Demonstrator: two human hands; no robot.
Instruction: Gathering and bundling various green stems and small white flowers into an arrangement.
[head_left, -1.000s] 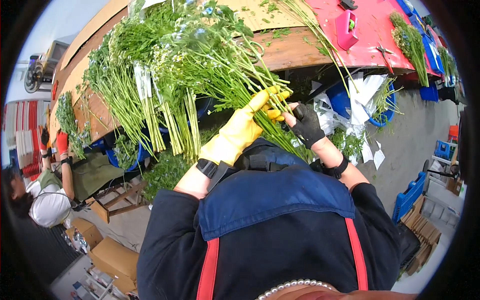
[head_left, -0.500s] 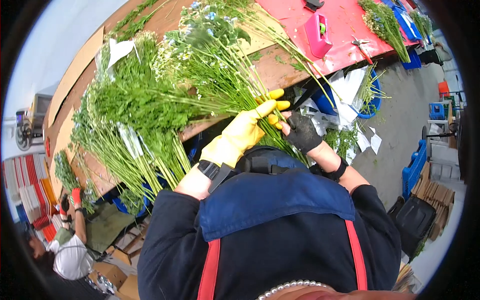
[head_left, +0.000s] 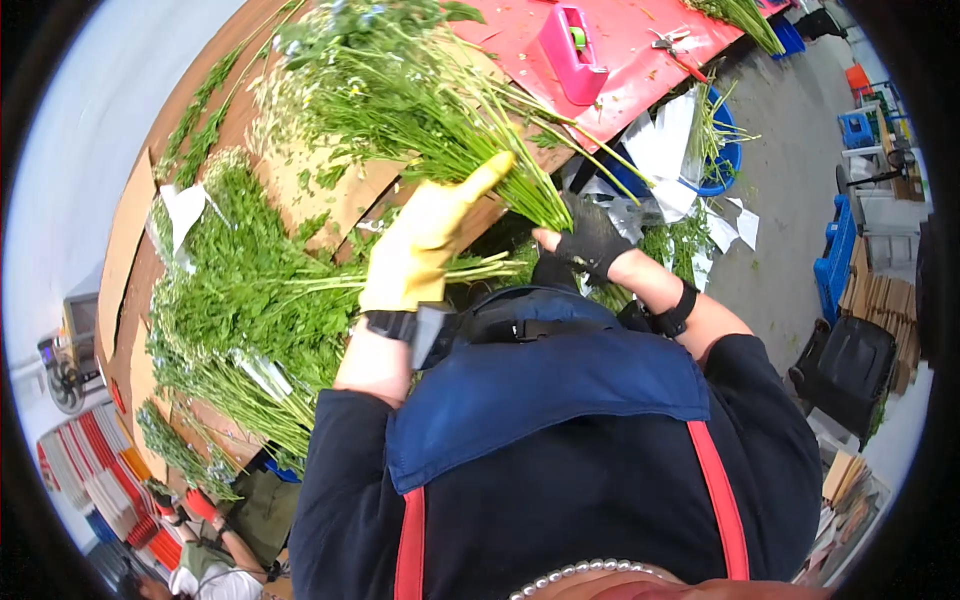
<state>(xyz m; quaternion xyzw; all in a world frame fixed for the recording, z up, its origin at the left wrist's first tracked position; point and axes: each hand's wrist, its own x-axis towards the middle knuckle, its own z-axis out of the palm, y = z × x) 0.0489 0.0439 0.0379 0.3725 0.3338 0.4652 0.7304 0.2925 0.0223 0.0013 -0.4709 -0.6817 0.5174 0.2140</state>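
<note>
Currently: one bunch of green stems (head_left: 430,110), held over the bench (head_left: 330,200).
Your left hand (head_left: 425,245), in a yellow glove, has its fingers extended flat against the stalks; your right hand (head_left: 590,245), in a black fingerless glove, has fingers curled around the cut ends. Second green bunch (head_left: 250,300) lies on brown cardboard; pink tape dispenser (head_left: 572,40) sits on the red top.

Your left hand (head_left: 425,240) left of your right hand (head_left: 590,240), the stem bunch (head_left: 420,100) between them on the table (head_left: 620,30), another bunch (head_left: 250,300) lying further left, tape dispenser (head_left: 572,55) behind.
</note>
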